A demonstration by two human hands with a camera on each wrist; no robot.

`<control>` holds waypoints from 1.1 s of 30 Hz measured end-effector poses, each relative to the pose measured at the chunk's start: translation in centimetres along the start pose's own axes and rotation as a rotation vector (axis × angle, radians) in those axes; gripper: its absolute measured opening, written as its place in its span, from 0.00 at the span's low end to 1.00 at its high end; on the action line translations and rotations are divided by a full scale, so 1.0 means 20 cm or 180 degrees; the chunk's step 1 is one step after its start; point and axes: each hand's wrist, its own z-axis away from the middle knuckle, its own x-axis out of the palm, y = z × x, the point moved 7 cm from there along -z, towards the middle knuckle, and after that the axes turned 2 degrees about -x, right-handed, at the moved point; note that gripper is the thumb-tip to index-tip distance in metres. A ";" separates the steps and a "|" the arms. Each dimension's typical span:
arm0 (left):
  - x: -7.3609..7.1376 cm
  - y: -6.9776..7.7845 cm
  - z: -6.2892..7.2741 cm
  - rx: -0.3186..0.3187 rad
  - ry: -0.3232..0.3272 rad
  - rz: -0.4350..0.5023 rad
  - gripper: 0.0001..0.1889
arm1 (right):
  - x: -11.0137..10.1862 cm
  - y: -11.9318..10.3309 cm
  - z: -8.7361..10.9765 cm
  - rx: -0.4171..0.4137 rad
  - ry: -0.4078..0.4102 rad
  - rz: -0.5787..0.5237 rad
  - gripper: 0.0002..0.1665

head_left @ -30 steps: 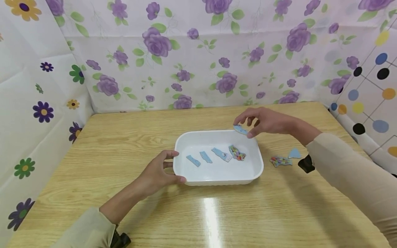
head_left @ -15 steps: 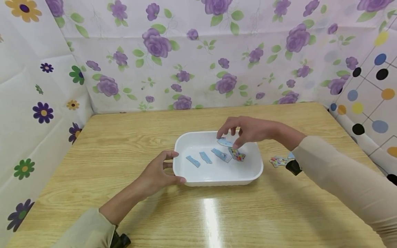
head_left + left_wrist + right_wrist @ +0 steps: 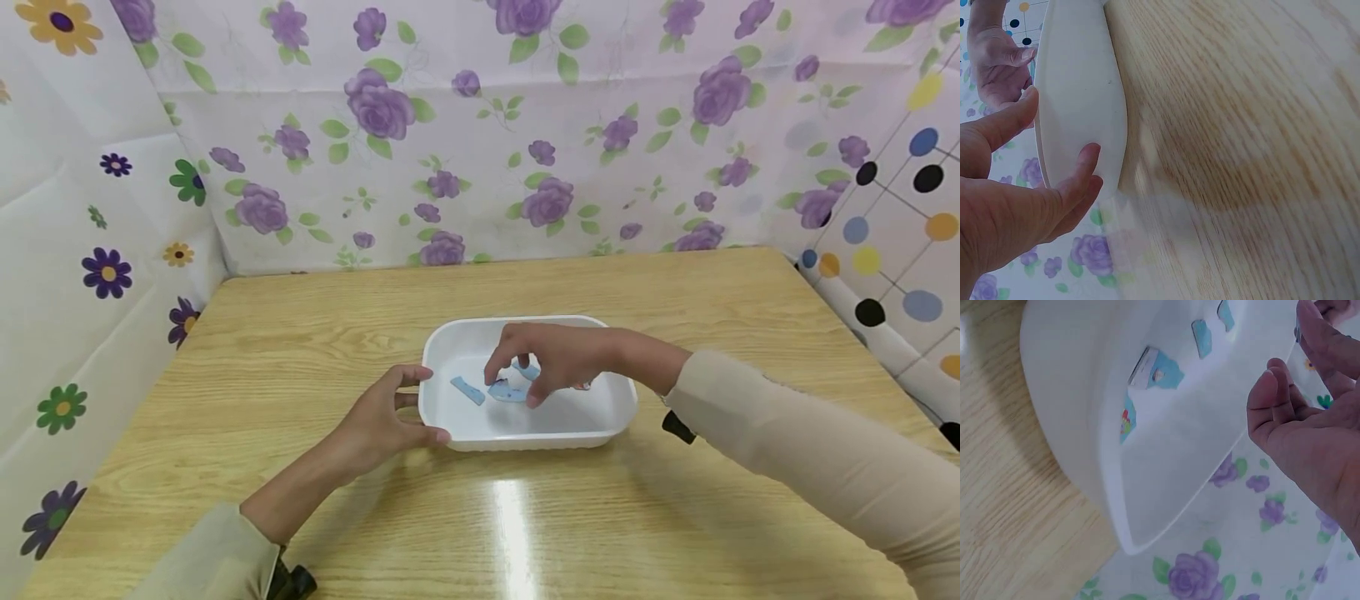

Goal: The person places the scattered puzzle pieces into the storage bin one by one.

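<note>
A white plastic tub (image 3: 525, 437) stands on the wooden table with several flat, irregular puzzle pieces in it. My left hand (image 3: 378, 418) holds its left end, thumb at the near corner and fingers along the rim. Over the tub's middle, my right hand (image 3: 566, 354) pinches a light blue puzzle piece (image 3: 507, 392) between thumb and fingertip. Left of that lies a narrow blue piece (image 3: 468, 390). The right hand partly covers the others; in the right wrist view a blue piece with a white edge (image 3: 1163, 370) and a multicoloured piece (image 3: 1127, 420) show inside.
The wooden table (image 3: 315, 325) extends around the tub. Behind it hangs a sheet printed with purple flowers (image 3: 378, 104); other patterned sheets cover both sides. The right sleeve (image 3: 810, 450) crosses over the table's right part.
My right hand has carried the blue puzzle piece from the tub's far right rim leftward and toward me, over the middle. The left hand has kept its place on the tub.
</note>
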 end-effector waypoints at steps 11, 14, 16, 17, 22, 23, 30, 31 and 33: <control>0.00 -0.02 -0.01 -0.0039 0.0011 -0.0025 0.44 | 0.10 0.00 -0.05 0.0045 0.0072 0.0035 0.32; 0.00 -0.02 -0.01 -0.0066 0.0024 -0.0040 0.44 | 0.08 0.00 -0.04 0.0041 0.0126 0.0035 0.31; 0.00 -0.02 -0.01 -0.0068 0.0024 -0.0054 0.44 | 0.06 0.00 -0.03 0.0055 0.0172 0.0035 0.29; 0.00 -0.02 -0.01 -0.0070 0.0028 -0.0055 0.44 | 0.05 0.00 -0.02 0.0061 0.0207 0.0041 0.29; 0.00 -0.02 -0.01 -0.0058 0.0048 -0.0043 0.44 | -0.01 0.02 0.02 0.0149 0.0347 -0.0010 0.27; 0.00 -0.02 -0.01 -0.0062 0.0055 -0.0030 0.44 | -0.03 0.03 0.03 0.0166 0.0363 -0.0018 0.27; 0.00 -0.02 -0.01 -0.0053 0.0022 0.0015 0.44 | -0.17 0.09 0.18 0.0348 0.0601 0.0029 0.26; 0.00 -0.02 -0.01 -0.0056 0.0018 0.0021 0.44 | -0.19 0.11 0.20 0.0383 0.0642 0.0035 0.26; 0.00 -0.02 -0.01 -0.0059 0.0009 0.0030 0.44 | -0.23 0.14 0.26 0.0485 0.0709 0.0038 0.25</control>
